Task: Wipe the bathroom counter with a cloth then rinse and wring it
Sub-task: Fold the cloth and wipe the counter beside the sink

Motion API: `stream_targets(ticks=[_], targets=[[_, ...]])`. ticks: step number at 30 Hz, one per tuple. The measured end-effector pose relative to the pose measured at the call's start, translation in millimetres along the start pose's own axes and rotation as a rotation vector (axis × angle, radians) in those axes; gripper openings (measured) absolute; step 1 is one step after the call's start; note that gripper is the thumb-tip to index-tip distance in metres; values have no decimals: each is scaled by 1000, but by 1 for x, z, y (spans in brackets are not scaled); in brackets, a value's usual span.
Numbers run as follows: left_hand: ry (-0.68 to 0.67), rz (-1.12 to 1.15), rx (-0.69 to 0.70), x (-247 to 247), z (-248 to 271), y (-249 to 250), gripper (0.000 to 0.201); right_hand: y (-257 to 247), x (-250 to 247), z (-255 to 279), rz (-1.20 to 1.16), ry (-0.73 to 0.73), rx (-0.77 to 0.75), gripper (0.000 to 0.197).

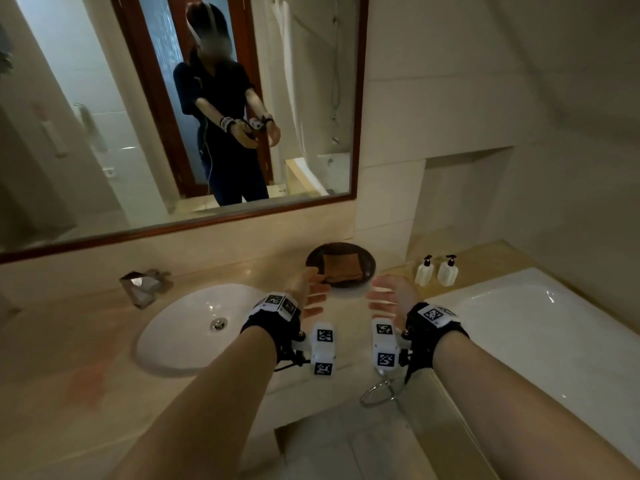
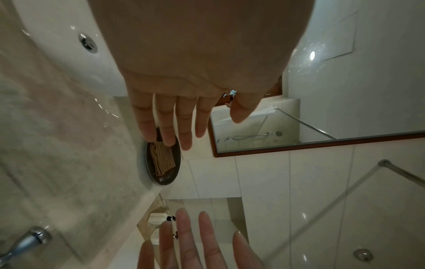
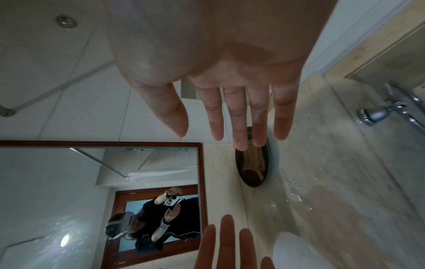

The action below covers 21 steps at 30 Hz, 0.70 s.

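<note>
A folded tan woven cloth (image 1: 342, 267) lies on a round dark plate (image 1: 365, 255), which sits on the beige marble worktop (image 1: 69, 358) just below the wood-framed mirror (image 1: 358, 133). In front of the plate, above the worktop, the left hand (image 1: 309, 289) and the right hand (image 1: 388, 296) hover with palms facing each other, fingers straight and spread, holding nothing. Left of the plate is an oval white sink (image 1: 180, 327) with a chrome faucet (image 1: 140, 284) behind it. Right of the plate stand two white pump bottles (image 1: 435, 270), beside a white bathtub (image 1: 519, 323).
</note>
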<state>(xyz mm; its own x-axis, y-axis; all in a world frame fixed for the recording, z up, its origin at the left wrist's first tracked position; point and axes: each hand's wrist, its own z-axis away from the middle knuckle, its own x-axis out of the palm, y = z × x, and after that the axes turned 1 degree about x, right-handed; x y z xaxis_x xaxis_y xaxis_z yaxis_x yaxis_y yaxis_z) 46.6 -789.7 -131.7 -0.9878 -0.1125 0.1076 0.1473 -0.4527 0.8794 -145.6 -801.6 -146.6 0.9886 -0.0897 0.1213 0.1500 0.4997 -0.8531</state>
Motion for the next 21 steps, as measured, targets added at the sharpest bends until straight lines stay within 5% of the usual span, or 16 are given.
stream_targets(ticks=[9, 21], targets=[[-7, -31, -133, 27, -159, 9, 29, -17, 0, -160, 19, 25, 97, 21], [166, -21, -254, 51, -344, 16, 22, -30, 13, -374, 126, -48, 320, 21]])
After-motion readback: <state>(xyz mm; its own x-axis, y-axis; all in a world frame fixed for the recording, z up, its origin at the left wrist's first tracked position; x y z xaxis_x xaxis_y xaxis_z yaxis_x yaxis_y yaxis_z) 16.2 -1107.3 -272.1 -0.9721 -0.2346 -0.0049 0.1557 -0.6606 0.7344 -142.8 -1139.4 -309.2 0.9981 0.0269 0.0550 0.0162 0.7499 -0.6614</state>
